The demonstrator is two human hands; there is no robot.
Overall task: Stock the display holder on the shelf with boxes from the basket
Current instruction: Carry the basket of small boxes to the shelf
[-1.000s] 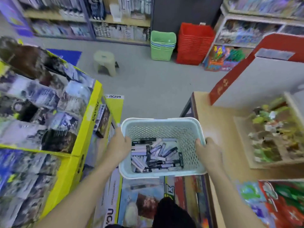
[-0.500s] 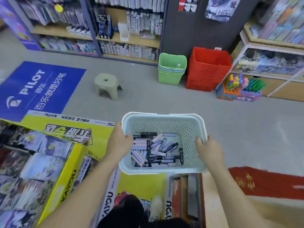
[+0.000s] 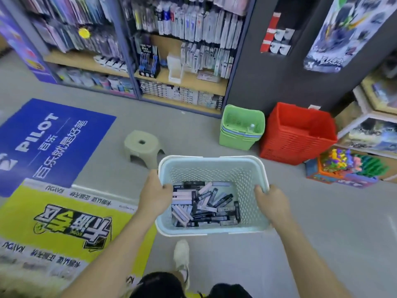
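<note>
I carry a pale blue perforated basket (image 3: 212,163) in front of me above the grey floor. My left hand (image 3: 153,195) grips its left rim and my right hand (image 3: 271,200) grips its right rim. Several slim black and lilac boxes (image 3: 204,209) lie jumbled in its bottom. Ahead stands a wooden shelf (image 3: 184,81) packed with stationery. A clear empty display holder (image 3: 175,68) sits on that shelf beside a black pen display (image 3: 148,61).
A beige stool (image 3: 141,150) stands on the floor just ahead to the left. Stacked green baskets (image 3: 241,127) and red baskets (image 3: 296,134) sit by a dark pillar. Blue and yellow floor decals (image 3: 53,143) lie to the left. A toy display (image 3: 343,167) is at right.
My view has swung away from the yellow card display and wooden counter and toward the stationery shelf. Both hands keep their grip on the basket, which travels with me.
</note>
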